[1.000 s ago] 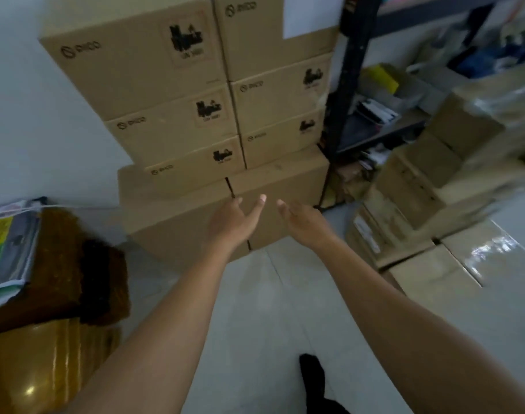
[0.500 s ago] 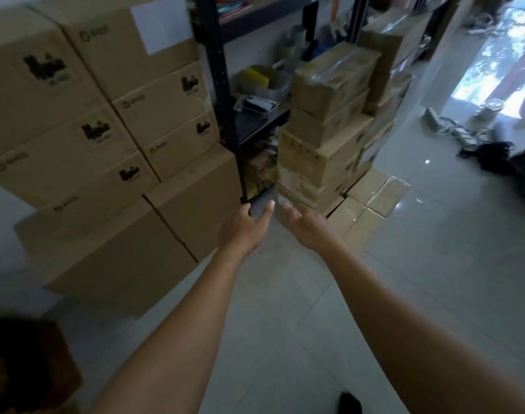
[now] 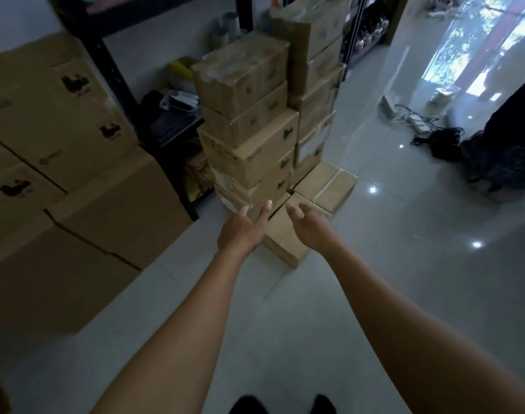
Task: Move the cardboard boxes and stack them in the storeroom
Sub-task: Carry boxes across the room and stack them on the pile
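A stack of small cardboard boxes (image 3: 249, 150) rises in the middle of the view, with a taller stack (image 3: 315, 70) behind it. Several low boxes lie on the floor at its foot; the nearest low box (image 3: 285, 237) is just under my hands. My left hand (image 3: 243, 228) and my right hand (image 3: 310, 225) reach forward side by side, fingers relaxed and holding nothing. Neither hand touches a box. A wall of large printed cartons (image 3: 61, 162) fills the left.
A black metal shelf rack (image 3: 112, 76) with clutter stands between the cartons and the small stacks. Cables and a power strip (image 3: 419, 124) lie on the tiled floor at the right, beside a dark bundle (image 3: 506, 156). A bright doorway (image 3: 479, 40) opens far right.
My view has swung right, from the large cartons to the small box stacks and the doorway. Both hands stay stretched out and empty, now over the low floor boxes.
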`<action>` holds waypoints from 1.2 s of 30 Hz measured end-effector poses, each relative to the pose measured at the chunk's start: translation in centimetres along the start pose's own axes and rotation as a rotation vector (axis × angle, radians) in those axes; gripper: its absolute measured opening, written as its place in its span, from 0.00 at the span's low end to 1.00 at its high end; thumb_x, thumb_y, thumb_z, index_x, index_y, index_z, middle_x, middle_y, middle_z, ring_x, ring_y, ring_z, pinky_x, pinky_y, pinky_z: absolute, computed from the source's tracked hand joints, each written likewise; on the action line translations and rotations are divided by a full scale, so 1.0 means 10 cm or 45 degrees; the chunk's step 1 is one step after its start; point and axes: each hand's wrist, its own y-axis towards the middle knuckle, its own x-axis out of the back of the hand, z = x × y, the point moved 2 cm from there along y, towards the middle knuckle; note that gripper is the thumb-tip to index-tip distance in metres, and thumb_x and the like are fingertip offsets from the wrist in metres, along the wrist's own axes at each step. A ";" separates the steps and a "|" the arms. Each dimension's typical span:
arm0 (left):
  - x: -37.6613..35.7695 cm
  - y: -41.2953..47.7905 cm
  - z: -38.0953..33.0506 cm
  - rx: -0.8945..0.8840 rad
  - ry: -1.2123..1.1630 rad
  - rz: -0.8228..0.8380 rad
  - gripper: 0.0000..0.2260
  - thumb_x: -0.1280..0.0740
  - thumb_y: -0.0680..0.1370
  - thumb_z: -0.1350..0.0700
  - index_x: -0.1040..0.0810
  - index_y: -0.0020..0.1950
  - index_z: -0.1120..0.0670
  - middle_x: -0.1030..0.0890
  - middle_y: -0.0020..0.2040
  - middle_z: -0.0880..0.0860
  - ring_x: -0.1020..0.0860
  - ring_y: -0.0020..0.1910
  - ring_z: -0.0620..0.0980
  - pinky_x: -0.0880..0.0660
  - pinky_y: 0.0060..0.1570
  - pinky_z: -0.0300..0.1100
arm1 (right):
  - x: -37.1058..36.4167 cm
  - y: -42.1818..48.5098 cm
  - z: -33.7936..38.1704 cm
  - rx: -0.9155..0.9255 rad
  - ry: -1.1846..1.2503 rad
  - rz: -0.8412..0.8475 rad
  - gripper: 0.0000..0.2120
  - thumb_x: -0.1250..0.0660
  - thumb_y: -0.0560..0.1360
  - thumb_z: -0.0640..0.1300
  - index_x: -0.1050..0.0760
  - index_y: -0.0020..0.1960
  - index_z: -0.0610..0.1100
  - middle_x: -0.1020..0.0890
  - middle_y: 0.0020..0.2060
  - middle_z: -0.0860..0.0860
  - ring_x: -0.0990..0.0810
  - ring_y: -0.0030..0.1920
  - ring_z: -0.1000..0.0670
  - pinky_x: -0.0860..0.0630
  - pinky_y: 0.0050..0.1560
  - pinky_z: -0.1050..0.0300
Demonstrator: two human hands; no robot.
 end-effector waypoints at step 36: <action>-4.77 4.53 1.69 0.954 -0.630 -0.512 0.46 0.35 0.75 0.35 0.58 0.80 0.55 0.44 0.78 0.58 0.39 0.74 0.60 0.37 0.69 0.53 | -1.75 6.25 -3.65 0.208 -0.624 0.250 0.24 0.43 0.79 0.53 0.37 0.70 0.40 0.33 0.66 0.40 0.37 0.67 0.38 0.38 0.65 0.46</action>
